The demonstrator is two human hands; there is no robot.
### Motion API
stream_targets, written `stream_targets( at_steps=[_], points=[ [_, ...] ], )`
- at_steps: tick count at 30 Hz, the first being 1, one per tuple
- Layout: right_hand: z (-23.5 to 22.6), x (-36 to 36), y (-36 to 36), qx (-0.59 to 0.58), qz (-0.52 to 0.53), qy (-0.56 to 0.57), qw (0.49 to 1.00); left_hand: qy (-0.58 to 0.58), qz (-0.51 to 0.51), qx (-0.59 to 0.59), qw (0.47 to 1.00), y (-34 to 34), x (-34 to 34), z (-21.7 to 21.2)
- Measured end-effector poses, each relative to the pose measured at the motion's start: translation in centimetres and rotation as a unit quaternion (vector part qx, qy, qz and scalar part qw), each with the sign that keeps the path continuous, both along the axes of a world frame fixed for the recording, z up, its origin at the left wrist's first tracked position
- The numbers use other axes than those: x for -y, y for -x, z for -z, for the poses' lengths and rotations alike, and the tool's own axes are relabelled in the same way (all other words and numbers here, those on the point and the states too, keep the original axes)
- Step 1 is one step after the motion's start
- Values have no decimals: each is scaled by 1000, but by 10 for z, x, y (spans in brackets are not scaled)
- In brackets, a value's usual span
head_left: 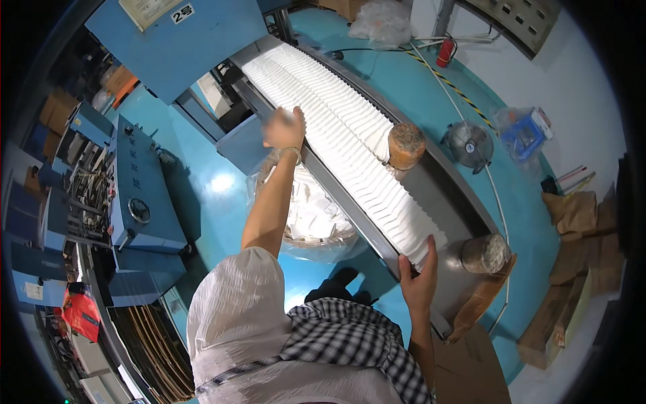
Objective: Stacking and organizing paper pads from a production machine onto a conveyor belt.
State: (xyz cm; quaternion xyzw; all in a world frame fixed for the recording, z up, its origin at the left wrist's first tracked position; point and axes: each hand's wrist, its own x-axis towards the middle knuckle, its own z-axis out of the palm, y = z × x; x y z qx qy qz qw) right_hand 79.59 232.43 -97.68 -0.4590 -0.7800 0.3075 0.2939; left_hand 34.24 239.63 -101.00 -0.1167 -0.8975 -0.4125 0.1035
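A long row of white folded paper pieces (343, 135) stands on edge along a grey conveyor tray (437, 195) that runs from upper left to lower right. My left hand (284, 129) reaches far out, blurred, with its fingers on the row's left side. My right hand (418, 273) presses flat against the near end of the row. Two round weights sit on the tray: a brown one (406, 145) against the row's far side and a pale one (486, 253) near its end.
A bin lined with clear plastic, holding white scraps (315, 212), stands below the tray. Blue machines (141, 195) stand to the left. A fan (469, 143), a red extinguisher (444, 52) and cardboard pieces (579, 256) lie on the teal floor at right.
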Motion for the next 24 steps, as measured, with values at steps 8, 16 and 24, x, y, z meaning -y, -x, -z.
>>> stream_targets(
  at_steps=[8,16,24],
  points=[
    [-8,-9,3,-22,32,-8,999,83,107,-170,976,7,9,-6],
    [-6,-50,49,37,54,-41,997,167,269,-31,948,20,3,-19],
    [-48,-95,11,73,21,221,972,412,373,-13,831,26,-37,-86]
  ],
)
